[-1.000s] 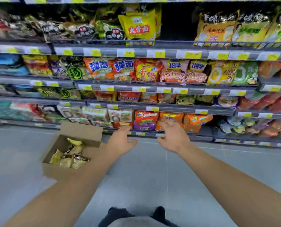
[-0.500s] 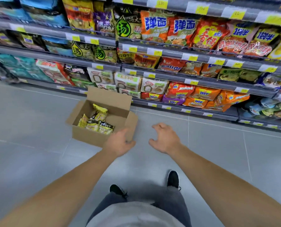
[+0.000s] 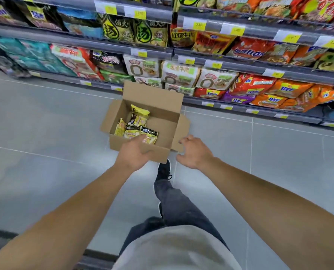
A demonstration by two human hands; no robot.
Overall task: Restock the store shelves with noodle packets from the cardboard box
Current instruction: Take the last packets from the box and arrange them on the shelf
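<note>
Both hands loosely spread: left hand (image 3: 134, 152) over box (image 3: 163, 106) near edge, right hand (image 3: 194, 152) beside rt flap.

Grey top (image 3: 174, 248), dark trousers (image 3: 178, 207), black shoe (image 3: 163, 169)

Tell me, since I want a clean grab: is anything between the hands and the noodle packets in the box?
Nothing visible blocks them. The cardboard box has its flaps open, and the noodle packets lie uncovered inside. The left hand is over the box's near wall beside them; the right hand is outside its near right corner.
</note>
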